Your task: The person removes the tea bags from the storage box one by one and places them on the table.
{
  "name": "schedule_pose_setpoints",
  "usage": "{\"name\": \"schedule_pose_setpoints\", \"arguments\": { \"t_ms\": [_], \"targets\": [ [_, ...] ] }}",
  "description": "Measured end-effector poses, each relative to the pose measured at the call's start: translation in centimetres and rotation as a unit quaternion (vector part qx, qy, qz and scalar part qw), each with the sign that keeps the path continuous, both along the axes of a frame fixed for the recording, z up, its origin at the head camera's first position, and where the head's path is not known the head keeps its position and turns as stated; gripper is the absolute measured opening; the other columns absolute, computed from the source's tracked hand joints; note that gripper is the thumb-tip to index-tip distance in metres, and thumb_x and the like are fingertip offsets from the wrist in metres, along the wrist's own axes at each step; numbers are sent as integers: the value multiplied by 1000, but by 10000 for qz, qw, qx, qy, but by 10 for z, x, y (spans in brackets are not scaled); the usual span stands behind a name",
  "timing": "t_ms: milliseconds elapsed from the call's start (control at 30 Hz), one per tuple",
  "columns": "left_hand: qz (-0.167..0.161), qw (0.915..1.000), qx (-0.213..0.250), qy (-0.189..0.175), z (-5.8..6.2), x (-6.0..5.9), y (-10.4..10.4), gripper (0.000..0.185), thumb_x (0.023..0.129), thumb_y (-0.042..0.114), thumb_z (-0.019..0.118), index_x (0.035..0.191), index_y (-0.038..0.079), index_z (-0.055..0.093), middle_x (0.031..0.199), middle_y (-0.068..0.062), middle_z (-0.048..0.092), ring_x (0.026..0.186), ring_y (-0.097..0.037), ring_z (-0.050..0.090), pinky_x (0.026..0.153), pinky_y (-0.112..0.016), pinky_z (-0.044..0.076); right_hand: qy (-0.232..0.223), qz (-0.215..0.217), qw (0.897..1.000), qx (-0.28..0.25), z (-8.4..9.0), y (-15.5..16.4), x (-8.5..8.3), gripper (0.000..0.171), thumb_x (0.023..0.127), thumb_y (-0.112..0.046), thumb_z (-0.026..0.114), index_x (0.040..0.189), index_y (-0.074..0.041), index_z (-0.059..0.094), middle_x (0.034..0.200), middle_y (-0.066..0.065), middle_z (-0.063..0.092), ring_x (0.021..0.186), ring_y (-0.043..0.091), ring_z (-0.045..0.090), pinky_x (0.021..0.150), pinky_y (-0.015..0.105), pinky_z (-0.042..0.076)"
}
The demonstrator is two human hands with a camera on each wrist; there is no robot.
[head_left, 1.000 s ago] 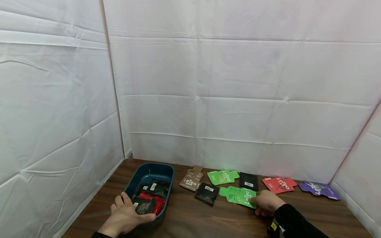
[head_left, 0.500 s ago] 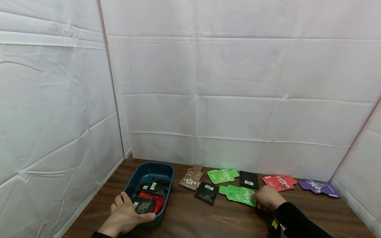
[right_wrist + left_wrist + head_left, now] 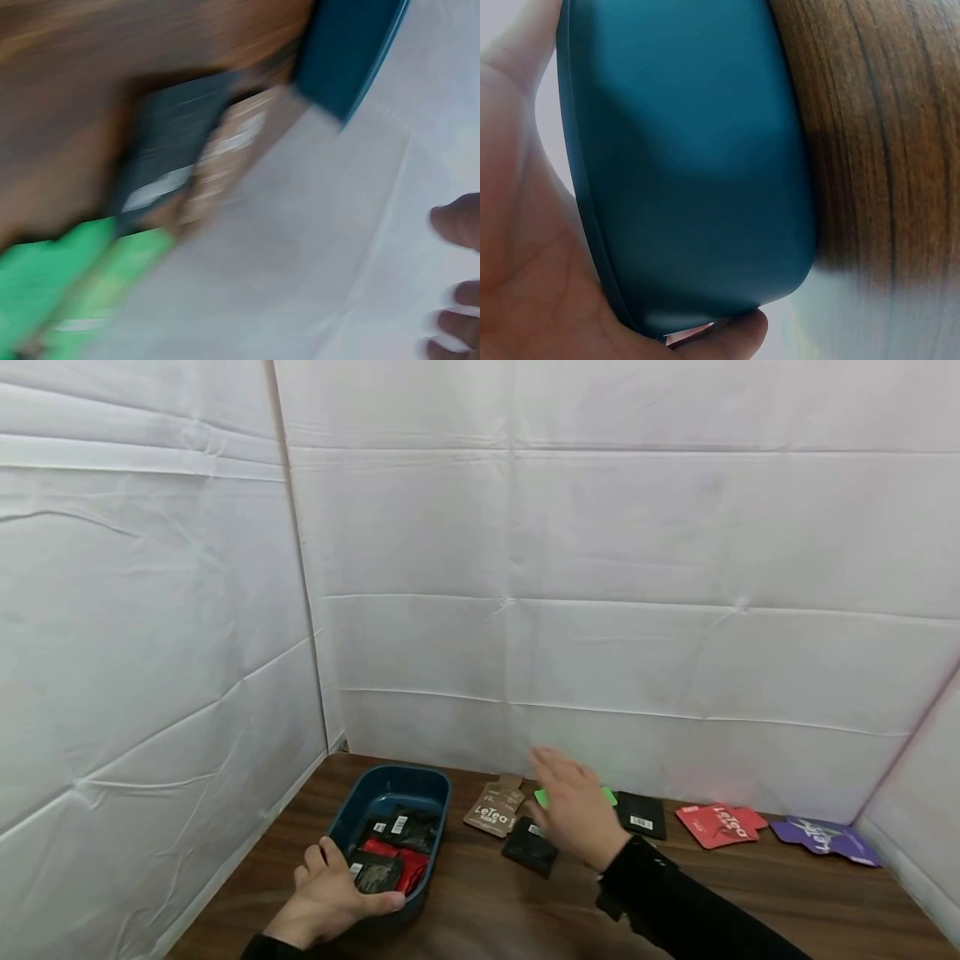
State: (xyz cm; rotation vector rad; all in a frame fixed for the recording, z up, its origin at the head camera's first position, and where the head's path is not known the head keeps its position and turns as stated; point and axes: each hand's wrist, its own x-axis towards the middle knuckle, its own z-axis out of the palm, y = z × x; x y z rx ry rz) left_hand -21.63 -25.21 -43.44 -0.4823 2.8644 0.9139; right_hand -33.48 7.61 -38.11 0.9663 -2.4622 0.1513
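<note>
My left hand (image 3: 330, 893) grips the near-left corner of a dark blue plastic bin (image 3: 397, 785), thumb at the front wall and fingers on the left rim. Inside the bin lie several black sachets (image 3: 375, 872) and red sachets (image 3: 415, 867). Blurred by motion, my right hand (image 3: 573, 806) is raised over the packets, its fingers extended and nothing visible in it. In the head view it mostly hides two green LeTea packets; the right wrist view shows one green packet (image 3: 52, 262) beside the other. A black sachet (image 3: 528, 850) lies just left of the hand.
A brown LeTea packet (image 3: 493, 810) lies between bin and right hand. Further right are another black sachet (image 3: 641, 814), a red LeTea packet (image 3: 716, 825) and a purple one (image 3: 825, 841). White cloth walls (image 3: 615, 652) border the wooden table (image 3: 487, 918).
My right hand has left the near green packet, rising and moving left with its fingers straightened. The left hand stays on the bin. The head view has shifted slightly.
</note>
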Motion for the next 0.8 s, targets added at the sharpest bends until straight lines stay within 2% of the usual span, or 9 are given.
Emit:
{"name": "schedule_pose_setpoints", "arguments": {
  "t_ms": [67,133,200,300,400,500,633,800],
  "targets": [
    [-7,10000,18,56,0,1,0,156,53,76,83,143,-25,6,132,-46,19,113,-60,28,99,-68,33,634,561,9955,436,7,-29,5,73,95,-32,66,154,-2,34,160,15,28,146,31,25,113,53,23],
    [-18,9999,47,125,0,2,0,155,54,75,84,143,-26,7,133,-45,20,114,-60,29,99,-68,32,1046,994,9859,844,12,-56,9,78,97,-36,63,158,-6,25,164,11,14,149,27,12,117,50,14],
    [-26,9998,99,177,0,2,1,153,55,73,84,143,-26,7,133,-44,21,114,-59,29,99,-68,32,1217,1369,9759,1184,12,-81,14,80,98,-40,61,160,-9,19,165,8,6,150,23,3,118,48,8],
    [-110,9996,175,214,-1,4,0,152,57,71,85,143,-26,6,135,-45,19,116,-60,28,99,-69,31,1144,1753,9635,1667,4,-114,18,82,100,-46,58,161,-12,15,166,4,2,150,19,1,118,46,10],
    [-217,9993,205,215,-1,3,2,151,60,71,84,143,-27,5,136,-45,16,118,-61,26,99,-70,31,552,1931,9586,2016,-4,-137,21,79,99,-47,59,160,-16,20,165,0,10,149,16,8,117,47,18],
    [-277,9991,263,189,0,4,1,151,61,71,83,143,-27,3,139,-46,12,121,-63,23,101,-70,28,-374,2052,9505,2305,-13,-154,24,74,98,-43,64,159,-20,29,163,-4,21,148,12,15,115,46,24],
    [-332,9982,475,177,0,5,-2,152,62,70,83,143,-27,-2,143,-48,3,127,-68,12,103,-72,21,-1482,2273,9273,2578,-23,-175,26,67,97,-34,67,156,-24,36,160,-10,28,146,6,19,114,43,25],
    [-373,9976,529,246,-3,4,-4,153,61,71,83,144,-26,-3,145,-48,2,128,-68,10,103,-72,22,-2324,2456,8988,2789,-25,-191,25,61,96,-24,70,151,-30,45,153,-15,38,140,4,31,112,44,30]
  ]
}}
